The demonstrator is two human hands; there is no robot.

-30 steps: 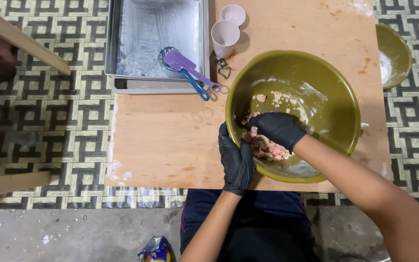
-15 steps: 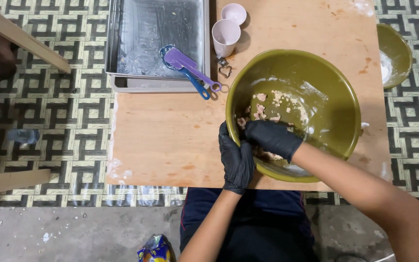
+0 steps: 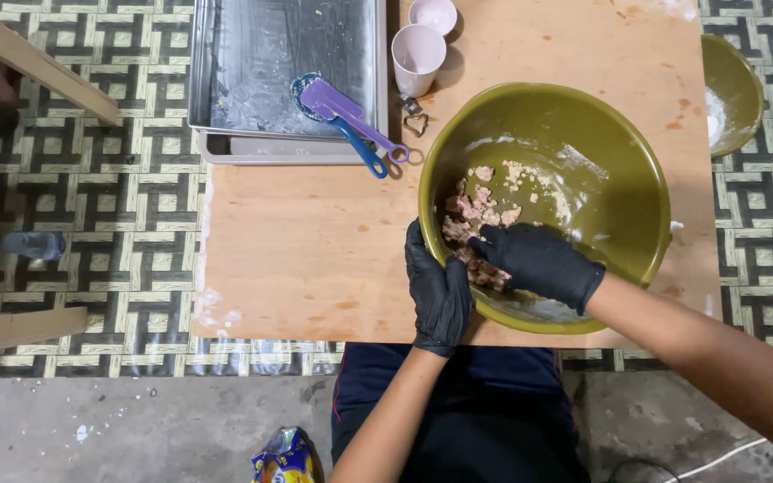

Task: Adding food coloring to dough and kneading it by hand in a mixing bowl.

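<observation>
A large olive-green bowl sits on a small wooden table and holds a pinkish, crumbly mixture. My right hand, in a black glove, reaches into the bowl and presses on the mixture near the bowl's near-left wall. My left hand, also in a black glove, grips the bowl's outer rim at the near-left side. White residue streaks the bowl's inner wall.
A metal baking tray with purple and blue measuring spoons lies at the table's far left. Two pale cups stand beside it. A second green bowl sits at the right edge. Patterned floor surrounds the table.
My right hand has slid toward the near-left side of the bowl, uncovering more of the mixture. My left hand has kept its grip on the rim.
</observation>
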